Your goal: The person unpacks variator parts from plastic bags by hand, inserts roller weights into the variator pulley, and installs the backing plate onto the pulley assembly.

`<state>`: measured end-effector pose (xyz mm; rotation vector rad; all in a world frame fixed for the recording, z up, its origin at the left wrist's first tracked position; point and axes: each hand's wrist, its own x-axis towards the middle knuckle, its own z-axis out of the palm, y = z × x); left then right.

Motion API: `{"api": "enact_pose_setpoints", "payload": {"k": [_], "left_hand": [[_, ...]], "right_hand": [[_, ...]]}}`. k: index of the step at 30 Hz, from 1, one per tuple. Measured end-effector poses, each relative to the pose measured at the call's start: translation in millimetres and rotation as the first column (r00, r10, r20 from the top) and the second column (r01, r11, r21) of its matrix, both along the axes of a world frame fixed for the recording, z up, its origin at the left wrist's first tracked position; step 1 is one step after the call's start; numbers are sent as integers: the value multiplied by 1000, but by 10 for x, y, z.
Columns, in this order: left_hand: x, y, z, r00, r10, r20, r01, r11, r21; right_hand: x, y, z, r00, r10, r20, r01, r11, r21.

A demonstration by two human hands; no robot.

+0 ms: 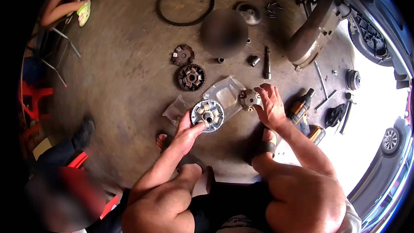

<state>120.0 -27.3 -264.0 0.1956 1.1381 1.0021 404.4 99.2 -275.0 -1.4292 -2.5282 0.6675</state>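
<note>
My left hand [186, 137] grips a silvery variator [214, 124] by its rim, thumb across the front. Pale roller weights sit in its slots around a central metal boss. Over to the right, my right hand [272, 107] has its thumb and fingers curled around the edge of a variator ramp plate [249, 99]. Beneath these parts lies a clear plastic bag [225, 89]. Farther forward on the floor is a dark, used-looking variator [192, 77] with rollers in it, and a second dark ramp plate [183, 55] beside it.
A drive belt [185, 22], a toothed metal disc [249, 14], a socket [254, 61] and an extension bar [268, 62] lie ahead. An impact wrench [302, 107] and a hammer [347, 112] are right. A scooter's engine casing [312, 39] juts in. Other people sit on the left.
</note>
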Motion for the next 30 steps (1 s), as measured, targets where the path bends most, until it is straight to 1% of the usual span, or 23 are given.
{"api": "enact_pose_setpoints", "payload": {"k": [1, 2, 4, 5, 6, 8, 10, 12, 16, 18, 20, 22, 27, 30], "left_hand": [[-3, 0, 1, 1000, -4, 1, 4, 1000, -5], [-2, 3, 1, 1000, -1, 2, 1, 1000, -5], [7, 4, 10, 1000, 2, 1, -2, 1000, 9], [9, 7, 22, 1000, 3, -1, -3, 1000, 8], [11, 10, 38, 1000, 2, -4, -2, 1000, 2], [8, 4, 49, 1000, -1, -6, 1, 1000, -6], [6, 1, 46, 1000, 8, 3, -8, 1000, -3], [7, 7, 36, 1000, 13, 10, -13, 1000, 1], [5, 10, 39, 1000, 15, -12, -15, 1000, -1], [-4, 21, 57, 1000, 6, -21, -6, 1000, -6], [-1, 26, 71, 1000, 2, -20, -2, 1000, 17], [-6, 23, 69, 1000, 7, -19, -6, 1000, 23], [-27, 14, 61, 1000, 5, -9, -5, 999, 45], [-35, 11, 78, 1000, 3, -21, -2, 1000, 11]], "right_hand": [[60, -56, -70, 998, -9, 60, 12, 999, -52], [56, -107, -99, 998, -6, 60, 9, 999, -53], [42, -193, -170, 983, 59, 174, -50, 997, -56], [14, -202, -193, 983, 85, 165, -69, 992, -103], [-18, -211, -218, 983, 86, 163, -69, 992, -104], [-79, -211, -258, 973, 104, 205, -95, 994, -53], [-110, -191, -298, 974, 114, 197, -105, 993, -58], [-151, -177, -369, 977, 140, 160, -147, 989, 32], [-203, -158, -337, 974, 167, 156, -170, 985, 9], [-207, -140, -296, 963, 195, 184, -192, 981, -33], [-202, -135, -342, 960, 212, 186, -212, 977, -20], [-207, -133, -370, 949, 208, 236, -206, 978, -32], [-210, -106, -350, 944, 227, 238, -226, 974, -33], [-224, -79, -291, 956, 218, 197, -217, 976, -26]]}}
